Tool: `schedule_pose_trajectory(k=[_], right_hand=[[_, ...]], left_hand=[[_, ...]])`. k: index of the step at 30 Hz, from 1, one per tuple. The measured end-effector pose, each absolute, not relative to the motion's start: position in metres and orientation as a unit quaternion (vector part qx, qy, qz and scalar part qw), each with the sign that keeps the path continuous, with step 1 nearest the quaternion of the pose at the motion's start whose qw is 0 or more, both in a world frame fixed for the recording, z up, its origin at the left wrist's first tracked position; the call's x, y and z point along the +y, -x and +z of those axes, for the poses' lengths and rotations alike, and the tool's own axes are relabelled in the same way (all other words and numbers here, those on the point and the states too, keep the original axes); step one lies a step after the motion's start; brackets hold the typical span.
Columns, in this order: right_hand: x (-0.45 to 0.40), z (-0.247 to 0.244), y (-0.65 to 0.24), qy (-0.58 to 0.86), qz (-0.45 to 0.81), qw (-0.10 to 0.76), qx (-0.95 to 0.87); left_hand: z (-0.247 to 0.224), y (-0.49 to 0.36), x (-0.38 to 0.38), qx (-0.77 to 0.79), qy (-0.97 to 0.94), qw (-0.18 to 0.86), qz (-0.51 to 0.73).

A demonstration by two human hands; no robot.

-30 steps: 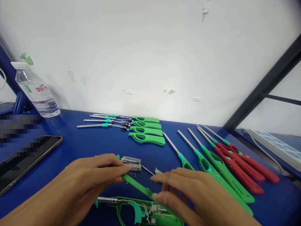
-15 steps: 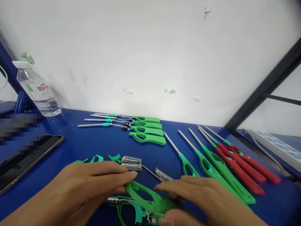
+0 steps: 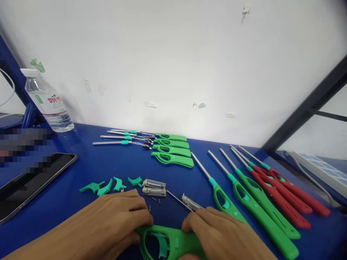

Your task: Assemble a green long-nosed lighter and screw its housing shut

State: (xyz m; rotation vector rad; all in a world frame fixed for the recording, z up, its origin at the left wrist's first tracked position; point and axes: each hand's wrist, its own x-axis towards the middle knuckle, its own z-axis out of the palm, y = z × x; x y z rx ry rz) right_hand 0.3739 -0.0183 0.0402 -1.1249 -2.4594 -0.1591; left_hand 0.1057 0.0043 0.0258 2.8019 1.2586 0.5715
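At the bottom centre lies a green lighter handle (image 3: 175, 233), its loop opening showing a teal trigger (image 3: 163, 245) inside. My left hand (image 3: 119, 218) is closed on the handle's left end, by the loop. Its right part is covered by my right hand (image 3: 221, 231), with fingers over the top and the thumb at the near side. Just beyond my hands are clear fuel tanks (image 3: 154, 191), tiny screws (image 3: 159, 201) and a thin metal shaft (image 3: 179, 200) whose far end is hidden. Loose teal triggers (image 3: 92, 186) lie beyond my left hand.
Metal lighter tubes with wires (image 3: 111, 143) and green handle shells (image 3: 173, 160) line the back. Long green lighters (image 3: 260, 213) and red lighters (image 3: 287, 187) lie at right. A phone (image 3: 40, 180) and a water bottle (image 3: 48, 104) are at left, by the white wall.
The upper green shell, earlier tilted above the inner parts, has come down over them. Both hands have lowered with it, and the wires and metal tube inside are now covered.
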Motion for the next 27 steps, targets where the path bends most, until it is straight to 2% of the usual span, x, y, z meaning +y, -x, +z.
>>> schedule_pose_trajectory(k=[8,13,16,22,25,27], right_hand=[[-0.014,0.034,-0.362,0.449,0.005,0.076,-0.890],[-0.011,0.064,-0.341,0.509,0.071,-0.058,-0.856],[-0.007,0.088,-0.326,0.550,0.111,-0.121,-0.819],[-0.008,0.087,-0.326,0.535,0.088,-0.097,-0.834],[-0.010,0.069,-0.339,0.508,0.065,-0.053,-0.857],[-0.012,0.055,-0.348,0.481,0.036,-0.001,-0.876]], left_hand=[[0.031,-0.091,0.008,0.347,-0.923,0.056,0.159],[0.032,-0.092,0.004,0.342,-0.912,0.102,0.203],[0.035,-0.096,0.005,0.327,-0.916,0.084,0.217],[0.037,-0.099,0.005,0.331,-0.922,0.074,0.187],[0.043,-0.103,0.006,0.317,-0.929,0.039,0.190],[0.047,-0.104,0.008,0.307,-0.933,0.056,0.181]])
